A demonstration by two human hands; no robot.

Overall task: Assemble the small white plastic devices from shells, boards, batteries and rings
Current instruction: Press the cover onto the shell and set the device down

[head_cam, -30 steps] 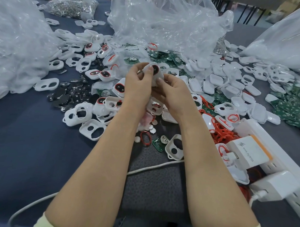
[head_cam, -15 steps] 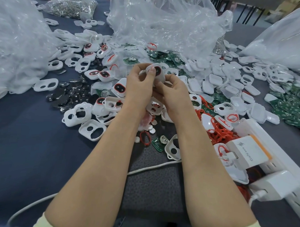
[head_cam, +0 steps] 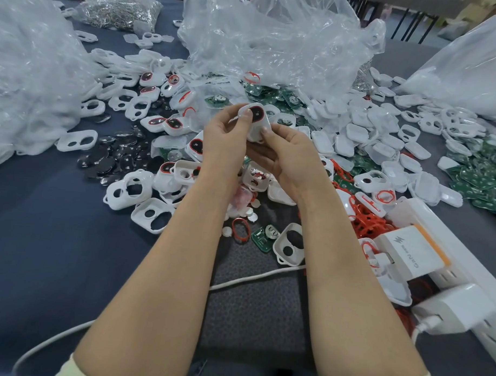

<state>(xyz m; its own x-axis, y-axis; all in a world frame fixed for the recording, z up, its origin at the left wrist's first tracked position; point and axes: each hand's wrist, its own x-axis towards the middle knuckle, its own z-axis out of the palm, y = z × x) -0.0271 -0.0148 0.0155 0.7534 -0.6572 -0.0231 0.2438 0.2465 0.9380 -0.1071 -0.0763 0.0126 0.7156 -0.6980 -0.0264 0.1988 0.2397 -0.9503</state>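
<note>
Both hands hold one small white device (head_cam: 257, 123) above the parts pile; its dark round window with a red ring faces up. My left hand (head_cam: 226, 142) pinches its upper left edge, thumb on the face. My right hand (head_cam: 287, 155) grips its lower right end with curled fingers. White front shells with two holes (head_cam: 130, 188) lie to the left, black button batteries (head_cam: 113, 155) beside them. Green boards (head_cam: 478, 173) lie at the right, red rings (head_cam: 364, 217) near my right wrist. White back shells (head_cam: 384, 128) spread to the right.
Crumpled clear plastic bags stand at the left (head_cam: 28, 76), back middle (head_cam: 274, 39) and right (head_cam: 476, 63). A white power strip with chargers (head_cam: 424, 258) lies at the right front, its white cable (head_cam: 255, 278) crossing under my forearms. A loose shell (head_cam: 289, 245), board and red ring sit between my arms.
The device has been turned slightly in my fingers and both hands have shifted a little; my left thumb now lies on its face.
</note>
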